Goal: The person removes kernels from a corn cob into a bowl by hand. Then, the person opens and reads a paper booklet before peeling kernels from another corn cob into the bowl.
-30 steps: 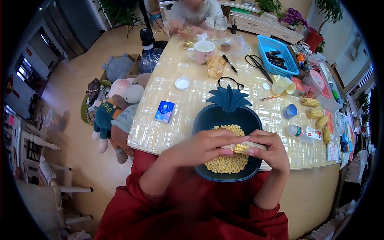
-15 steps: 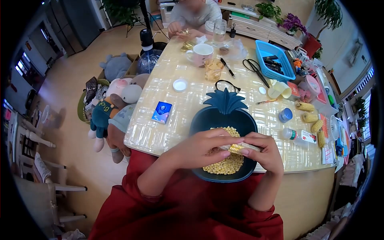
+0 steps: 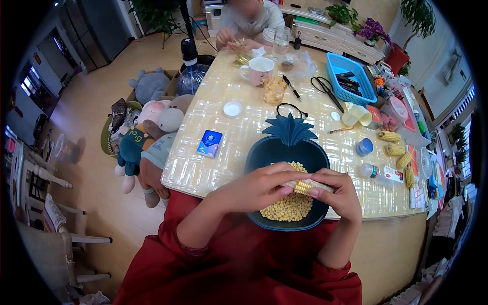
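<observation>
Both of my hands grip one corn cob (image 3: 303,186), held sideways over a dark teal pineapple-shaped bowl (image 3: 259,152). Part of the cob is bare and a patch of yellow kernels shows between my fingers. My left hand (image 3: 254,188) is closed round the left end, its thumb against the kernels. The right hand (image 3: 338,190) wraps the other end, with its thumb on the near side. Loose corn kernels (image 3: 287,208) lie in a heap in the bowl below. My fingers hide much of the cob.
Several corn cobs (image 3: 395,149) lie at the table's right, near a white bottle (image 3: 384,173) and a blue-capped jar (image 3: 364,147). Scissors (image 3: 328,93), a blue basket (image 3: 351,76), a mug (image 3: 258,70) and a blue packet (image 3: 209,143) are farther off. Another person (image 3: 249,25) sits opposite.
My left thumb has shifted slightly along the cob, and the fingers of both hands have moved a little. The view has shifted slightly. The cob stays in both hands over the bowl.
</observation>
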The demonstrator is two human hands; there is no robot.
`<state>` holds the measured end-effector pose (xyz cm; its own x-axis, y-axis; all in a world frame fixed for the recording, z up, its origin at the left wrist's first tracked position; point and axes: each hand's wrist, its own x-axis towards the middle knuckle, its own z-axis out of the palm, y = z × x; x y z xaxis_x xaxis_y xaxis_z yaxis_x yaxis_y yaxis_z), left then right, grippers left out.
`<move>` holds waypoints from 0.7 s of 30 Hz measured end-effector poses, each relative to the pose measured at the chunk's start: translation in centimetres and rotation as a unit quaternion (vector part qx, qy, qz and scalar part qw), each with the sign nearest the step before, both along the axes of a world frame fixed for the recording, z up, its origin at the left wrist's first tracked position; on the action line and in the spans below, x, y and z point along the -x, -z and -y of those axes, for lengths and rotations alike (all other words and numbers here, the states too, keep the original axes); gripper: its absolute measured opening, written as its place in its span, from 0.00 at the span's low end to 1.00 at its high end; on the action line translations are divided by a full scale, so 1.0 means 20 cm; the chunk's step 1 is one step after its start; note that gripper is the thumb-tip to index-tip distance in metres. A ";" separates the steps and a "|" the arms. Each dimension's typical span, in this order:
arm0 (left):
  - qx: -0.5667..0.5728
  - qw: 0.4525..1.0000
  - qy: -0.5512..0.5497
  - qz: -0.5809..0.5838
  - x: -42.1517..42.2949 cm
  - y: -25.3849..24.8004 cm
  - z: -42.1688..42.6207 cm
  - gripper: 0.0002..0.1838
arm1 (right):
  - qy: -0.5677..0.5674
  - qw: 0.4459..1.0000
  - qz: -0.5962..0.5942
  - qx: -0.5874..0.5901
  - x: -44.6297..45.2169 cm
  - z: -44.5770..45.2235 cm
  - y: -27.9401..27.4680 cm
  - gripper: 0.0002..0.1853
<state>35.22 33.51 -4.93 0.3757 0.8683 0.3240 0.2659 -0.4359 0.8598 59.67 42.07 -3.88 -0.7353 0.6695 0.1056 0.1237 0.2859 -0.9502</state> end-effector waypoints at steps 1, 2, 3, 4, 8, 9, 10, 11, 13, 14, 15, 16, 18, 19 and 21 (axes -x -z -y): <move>0.004 1.000 0.000 0.003 0.00 -0.01 0.00 0.23 | 0.000 1.000 0.002 0.014 0.00 0.01 -0.01 0.17; 0.010 1.000 0.000 -0.006 0.00 -0.02 0.01 0.23 | 0.002 1.000 0.003 0.027 -0.01 0.01 -0.01 0.17; 0.014 1.000 0.001 -0.014 0.00 -0.02 0.01 0.23 | 0.002 1.000 0.003 0.020 0.00 0.01 -0.02 0.17; 0.020 1.000 0.003 -0.021 0.01 -0.02 0.00 0.23 | 0.003 1.000 0.005 0.015 0.00 0.01 -0.03 0.17; 0.061 0.998 0.001 0.009 0.01 -0.04 0.00 0.21 | -0.001 1.000 0.004 -0.002 0.02 0.03 -0.02 0.17; 0.057 0.998 -0.004 0.014 0.01 -0.02 0.00 0.21 | 0.001 1.000 0.007 -0.004 0.03 0.02 -0.02 0.17; 0.053 0.998 -0.008 0.018 0.02 -0.01 -0.01 0.20 | 0.004 1.000 0.009 -0.006 0.03 0.02 -0.02 0.17; 0.047 0.999 -0.008 0.019 0.02 -0.01 -0.01 0.20 | 0.006 1.000 0.012 -0.008 0.03 0.02 -0.02 0.17; 0.035 0.999 -0.008 0.020 0.01 0.00 -0.01 0.20 | 0.007 1.000 0.011 -0.003 0.03 0.01 -0.02 0.17; 0.031 0.999 -0.006 0.023 0.02 0.00 -0.01 0.20 | 0.008 1.000 0.011 -0.001 0.03 0.01 -0.02 0.17; 0.028 0.999 -0.005 0.027 0.02 0.01 -0.01 0.20 | 0.008 1.000 0.010 0.000 0.03 0.01 -0.02 0.17; 0.024 0.999 -0.004 0.030 0.02 0.01 -0.01 0.20 | 0.008 1.000 0.009 0.000 0.03 0.01 -0.02 0.17; 0.031 0.999 -0.003 0.017 0.01 -0.01 -0.01 0.20 | 0.007 1.000 0.007 0.000 0.03 0.01 -0.02 0.17; 0.036 0.999 -0.003 0.011 0.01 -0.01 0.00 0.20 | 0.004 1.000 0.006 0.000 0.03 0.00 -0.02 0.17; 0.033 0.999 -0.007 0.017 0.02 0.00 0.00 0.20 | 0.003 1.000 0.004 0.006 0.03 0.00 -0.01 0.17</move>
<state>34.90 33.57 -4.93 0.3528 0.8937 0.2773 0.2425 -0.3736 0.8953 59.08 42.08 -3.69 -0.7324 0.6747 0.0916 0.1335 0.2742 -0.9524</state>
